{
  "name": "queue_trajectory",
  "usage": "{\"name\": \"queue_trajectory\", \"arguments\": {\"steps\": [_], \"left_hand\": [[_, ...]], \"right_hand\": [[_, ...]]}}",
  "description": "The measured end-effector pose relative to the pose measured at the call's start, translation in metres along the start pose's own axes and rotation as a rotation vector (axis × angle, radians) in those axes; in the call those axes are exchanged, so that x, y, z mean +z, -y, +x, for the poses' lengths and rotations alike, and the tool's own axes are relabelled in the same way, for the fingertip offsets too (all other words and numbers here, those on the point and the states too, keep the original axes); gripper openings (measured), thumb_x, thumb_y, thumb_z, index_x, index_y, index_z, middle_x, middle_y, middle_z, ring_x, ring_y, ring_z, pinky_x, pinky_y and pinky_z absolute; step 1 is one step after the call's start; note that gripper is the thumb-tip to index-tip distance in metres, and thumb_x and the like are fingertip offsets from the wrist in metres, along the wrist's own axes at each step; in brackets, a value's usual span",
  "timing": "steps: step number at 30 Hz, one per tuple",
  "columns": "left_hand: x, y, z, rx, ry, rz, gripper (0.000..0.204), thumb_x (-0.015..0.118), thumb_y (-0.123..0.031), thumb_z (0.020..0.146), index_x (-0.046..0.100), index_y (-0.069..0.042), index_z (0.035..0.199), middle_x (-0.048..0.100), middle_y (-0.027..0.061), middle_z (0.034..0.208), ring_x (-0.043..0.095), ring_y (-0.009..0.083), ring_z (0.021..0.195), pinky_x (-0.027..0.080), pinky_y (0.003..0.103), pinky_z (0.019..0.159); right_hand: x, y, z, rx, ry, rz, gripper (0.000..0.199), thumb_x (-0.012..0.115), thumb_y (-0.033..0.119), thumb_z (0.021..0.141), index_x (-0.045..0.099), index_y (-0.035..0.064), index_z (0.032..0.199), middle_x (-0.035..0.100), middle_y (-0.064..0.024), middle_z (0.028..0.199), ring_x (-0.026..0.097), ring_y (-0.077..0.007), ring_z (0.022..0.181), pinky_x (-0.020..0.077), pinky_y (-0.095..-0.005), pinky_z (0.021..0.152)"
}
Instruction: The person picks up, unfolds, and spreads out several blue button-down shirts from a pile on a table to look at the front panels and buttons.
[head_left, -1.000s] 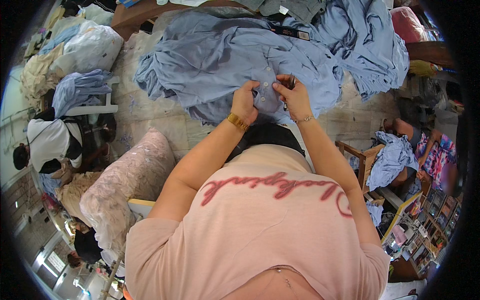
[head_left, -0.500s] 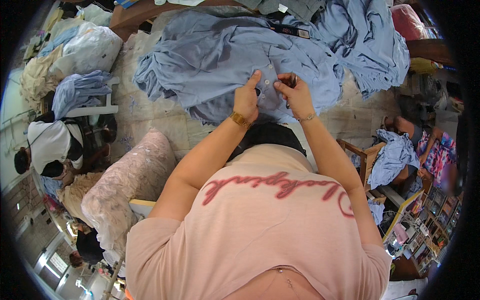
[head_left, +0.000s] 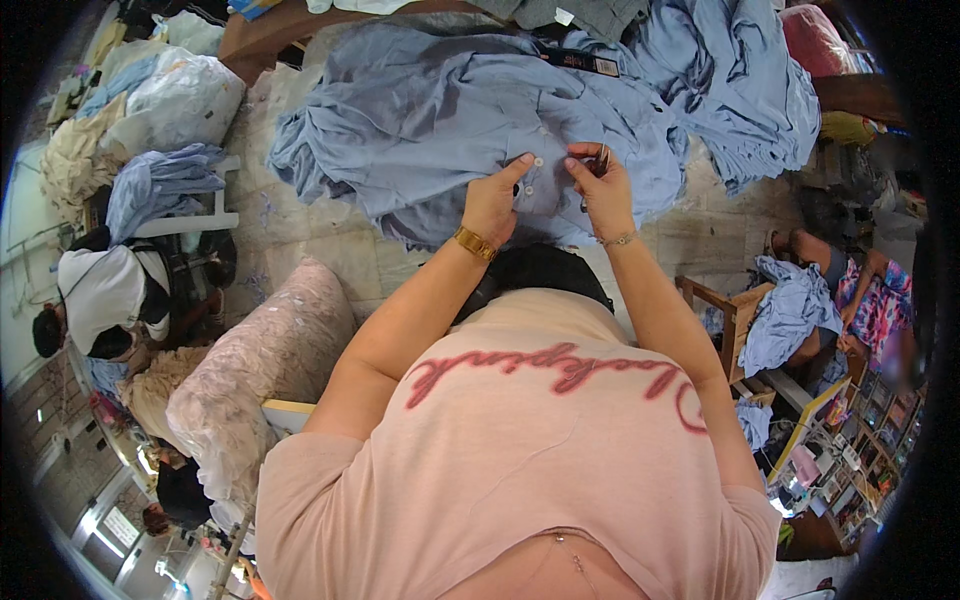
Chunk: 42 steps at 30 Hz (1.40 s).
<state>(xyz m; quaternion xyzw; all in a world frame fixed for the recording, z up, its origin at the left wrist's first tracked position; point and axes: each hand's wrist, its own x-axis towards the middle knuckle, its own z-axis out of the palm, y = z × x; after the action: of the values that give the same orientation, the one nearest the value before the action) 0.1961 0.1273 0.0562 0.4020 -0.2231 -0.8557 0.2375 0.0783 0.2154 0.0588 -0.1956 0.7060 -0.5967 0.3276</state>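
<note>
Left hand (head_left: pixel 492 203) pinching blue garment (head_left: pixel 430 125), bulk toward 11 o'clock of grip, white buttons (head_left: pixel 539 162) at 2. Right hand (head_left: pixel 580 163), 3 o'clock, grips small dark tool (head_left: pixel 602 160); can't tell whether fingertips meet.

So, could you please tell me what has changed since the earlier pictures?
The right hand has shifted slightly right, away from the buttons; the left hand has its thumb further right. The left hand remains on the blue cloth, the right still holding the tool.

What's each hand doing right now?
Left hand: closed, pinching the light-blue buttoned fabric garment.
Right hand: closed, holding a small, slim, dark tool.
</note>
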Motion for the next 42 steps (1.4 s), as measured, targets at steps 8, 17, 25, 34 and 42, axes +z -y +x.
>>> {"name": "queue_trajectory", "arguments": {"steps": [8, 17, 25, 34, 42], "left_hand": [[0.004, -0.008, -0.007, -0.025, -0.01, 0.065, 0.023, 0.064, -0.012, 0.073, 0.058, -0.001, 0.093, 0.059, 0.0052, 0.09, 0.056, 0.0169, 0.079, 0.045, 0.03, 0.068], [-0.004, -0.01, -0.004, -0.132, 0.128, -0.039, 0.021, 0.06, -0.006, 0.075, 0.057, 0.001, 0.095, 0.059, 0.0071, 0.09, 0.056, 0.0172, 0.079, 0.045, 0.031, 0.073], [-0.01, -0.006, -0.008, -0.103, 0.17, 0.111, 0.017, 0.06, -0.002, 0.072, 0.057, 0.003, 0.088, 0.059, 0.0073, 0.086, 0.056, 0.0173, 0.079, 0.044, 0.03, 0.073], [-0.006, -0.01, -0.017, -0.022, 0.158, 0.191, 0.018, 0.065, -0.003, 0.069, 0.059, 0.002, 0.085, 0.06, 0.0061, 0.084, 0.055, 0.0155, 0.079, 0.042, 0.026, 0.072], [0.001, 0.001, -0.019, 0.065, 0.136, 0.161, 0.026, 0.067, -0.004, 0.069, 0.057, 0.003, 0.092, 0.059, 0.0066, 0.091, 0.055, 0.0171, 0.082, 0.041, 0.028, 0.075]], "right_hand": [[0.008, 0.031, 0.013, -0.527, 0.2, -0.521, 0.014, 0.06, 0.012, 0.074, 0.059, 0.0024, 0.083, 0.056, -0.0101, 0.075, 0.055, -0.0209, 0.068, 0.0446, -0.0298, 0.059], [0.009, 0.024, 0.015, -0.053, 0.066, -0.26, 0.014, 0.058, 0.013, 0.078, 0.058, 0.0004, 0.084, 0.057, -0.0074, 0.069, 0.052, -0.0136, 0.056, 0.0413, -0.0251, 0.052], [-0.012, 0.019, -0.007, -0.267, 0.137, -0.224, 0.01, 0.059, 0.01, 0.077, 0.061, 0.0033, 0.084, 0.056, -0.003, 0.074, 0.05, -0.01, 0.06, 0.0401, -0.0214, 0.053], [0.002, 0.027, -0.012, -0.56, 0.172, -0.523, 0.009, 0.057, 0.008, 0.075, 0.059, 0.0029, 0.083, 0.058, -0.0115, 0.079, 0.057, -0.0274, 0.069, 0.0452, -0.0335, 0.061], [0.009, 0.028, -0.01, -0.563, 0.138, -0.724, 0.012, 0.056, 0.011, 0.075, 0.055, 0.0011, 0.081, 0.056, -0.0152, 0.076, 0.055, -0.0315, 0.071, 0.0446, -0.0379, 0.061]]}}
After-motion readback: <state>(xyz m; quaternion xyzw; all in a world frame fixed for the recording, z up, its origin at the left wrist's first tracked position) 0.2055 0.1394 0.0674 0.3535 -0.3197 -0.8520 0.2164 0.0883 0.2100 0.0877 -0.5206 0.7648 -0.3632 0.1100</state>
